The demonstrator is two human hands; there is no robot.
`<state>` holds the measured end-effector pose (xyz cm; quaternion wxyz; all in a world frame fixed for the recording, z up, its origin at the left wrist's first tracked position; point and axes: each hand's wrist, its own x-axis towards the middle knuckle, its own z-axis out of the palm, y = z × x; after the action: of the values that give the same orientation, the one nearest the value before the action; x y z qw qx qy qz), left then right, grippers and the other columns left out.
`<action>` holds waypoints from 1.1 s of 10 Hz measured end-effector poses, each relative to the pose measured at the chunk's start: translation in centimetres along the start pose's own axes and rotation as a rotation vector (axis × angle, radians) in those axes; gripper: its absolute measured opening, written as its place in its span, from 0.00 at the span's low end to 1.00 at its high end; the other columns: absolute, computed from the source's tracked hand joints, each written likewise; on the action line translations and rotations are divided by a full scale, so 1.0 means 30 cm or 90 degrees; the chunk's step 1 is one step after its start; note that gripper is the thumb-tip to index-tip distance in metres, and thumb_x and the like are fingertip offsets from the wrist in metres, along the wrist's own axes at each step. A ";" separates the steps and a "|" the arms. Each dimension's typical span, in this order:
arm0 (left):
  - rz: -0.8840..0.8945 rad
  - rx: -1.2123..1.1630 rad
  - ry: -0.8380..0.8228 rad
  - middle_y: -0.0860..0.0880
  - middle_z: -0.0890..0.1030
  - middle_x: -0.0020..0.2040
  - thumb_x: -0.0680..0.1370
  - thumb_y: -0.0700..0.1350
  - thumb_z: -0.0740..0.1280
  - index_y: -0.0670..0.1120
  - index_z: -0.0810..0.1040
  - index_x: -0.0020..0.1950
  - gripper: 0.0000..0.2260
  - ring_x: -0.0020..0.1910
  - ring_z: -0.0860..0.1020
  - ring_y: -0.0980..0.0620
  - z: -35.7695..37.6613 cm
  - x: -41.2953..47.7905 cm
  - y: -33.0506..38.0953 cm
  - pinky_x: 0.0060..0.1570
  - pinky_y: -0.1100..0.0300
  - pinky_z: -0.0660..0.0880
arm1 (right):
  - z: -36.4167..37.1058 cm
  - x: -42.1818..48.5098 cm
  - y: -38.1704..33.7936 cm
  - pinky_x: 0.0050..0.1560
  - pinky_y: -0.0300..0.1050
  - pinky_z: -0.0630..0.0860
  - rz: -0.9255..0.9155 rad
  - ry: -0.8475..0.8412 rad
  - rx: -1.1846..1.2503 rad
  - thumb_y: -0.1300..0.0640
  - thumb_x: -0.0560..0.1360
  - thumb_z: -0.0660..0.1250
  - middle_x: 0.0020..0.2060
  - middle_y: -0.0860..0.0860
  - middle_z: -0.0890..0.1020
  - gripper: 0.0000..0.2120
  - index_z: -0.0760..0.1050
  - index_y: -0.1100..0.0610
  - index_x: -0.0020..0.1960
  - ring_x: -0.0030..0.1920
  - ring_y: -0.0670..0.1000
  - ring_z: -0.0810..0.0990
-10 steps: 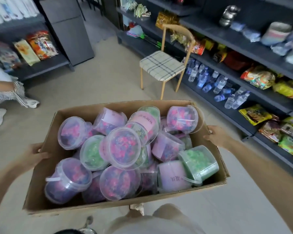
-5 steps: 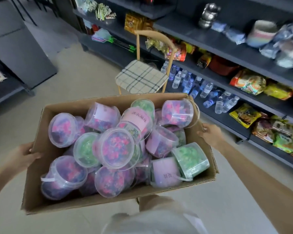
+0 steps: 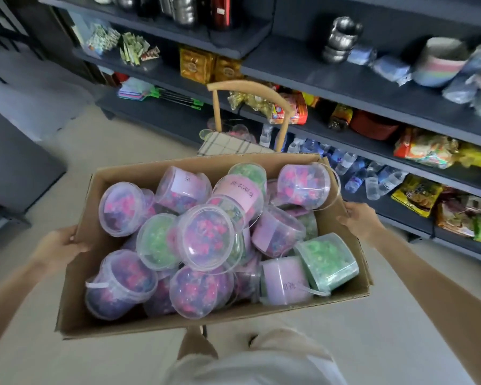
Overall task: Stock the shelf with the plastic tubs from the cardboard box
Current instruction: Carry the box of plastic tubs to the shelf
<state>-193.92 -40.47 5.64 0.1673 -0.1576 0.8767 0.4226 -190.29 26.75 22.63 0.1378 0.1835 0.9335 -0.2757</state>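
Observation:
I carry an open cardboard box (image 3: 75,309) in front of me, above the floor. It is heaped with several clear plastic tubs (image 3: 206,237) with lids, filled with pink, purple or green beads; some bear pale pink labels. My left hand (image 3: 59,245) grips the box's left end and my right hand (image 3: 358,220) grips its right end. Dark grey shelves (image 3: 345,81) rise ahead and to the right, loaded with goods.
A wooden chair (image 3: 250,90) with a plaid seat stands just beyond the box, against the shelves. Water bottles (image 3: 356,173) lie on the low shelf, snack bags (image 3: 428,151) to the right, metal pots (image 3: 342,37) higher up. Beige floor stretches left; my legs show below.
The shelves and chair have come closer and shifted toward centre as I walk and turn toward them. Both hands hold the box as before. The crouching person at left is out of view.

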 end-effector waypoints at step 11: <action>0.153 0.290 -0.154 0.39 0.82 0.47 0.71 0.31 0.69 0.40 0.79 0.53 0.12 0.48 0.80 0.38 -0.195 1.447 1.072 0.52 0.44 0.75 | 0.289 0.854 -0.404 0.37 0.48 0.71 0.337 0.181 0.198 0.67 0.72 0.65 0.38 0.63 0.81 0.05 0.79 0.63 0.45 0.40 0.63 0.78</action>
<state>-247.11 -31.91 12.68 0.2508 0.0411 0.9351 0.2469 -216.94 19.22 12.03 0.0435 0.4750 0.8102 -0.3408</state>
